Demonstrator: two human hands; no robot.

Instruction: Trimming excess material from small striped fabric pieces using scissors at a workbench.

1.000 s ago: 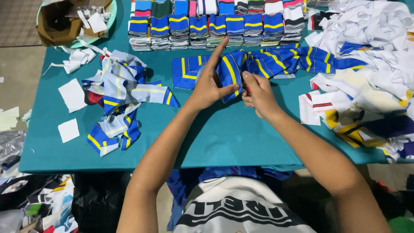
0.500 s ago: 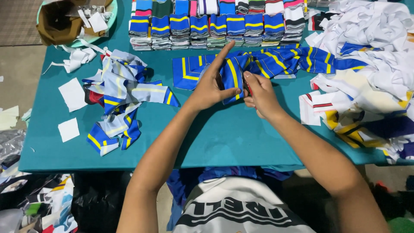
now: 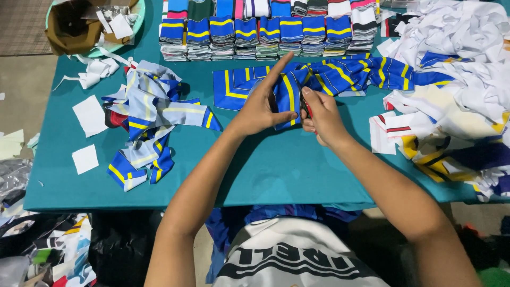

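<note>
A blue knit strip with yellow stripes (image 3: 340,74) lies across the teal table (image 3: 265,170) in front of me. My left hand (image 3: 259,106) pinches a folded part of the blue and yellow strip (image 3: 289,95) between thumb and fingers, with the index finger stretched out towards the back. My right hand (image 3: 323,119) is closed right beside it, touching the same fold. A small red object (image 3: 306,109) shows between the right hand's fingers, mostly hidden. I cannot tell what it is.
Folded stacks of striped pieces (image 3: 255,29) line the far edge. A loose heap of blue, grey and yellow strips (image 3: 146,117) lies at left, with white paper squares (image 3: 90,114) and a basin holding a brown bag (image 3: 85,26). White and mixed fabric (image 3: 457,64) is piled at right.
Both hands have stayed close together on the strip. The fold has been drawn up tighter between them, and the hands have shifted slightly towards me.
</note>
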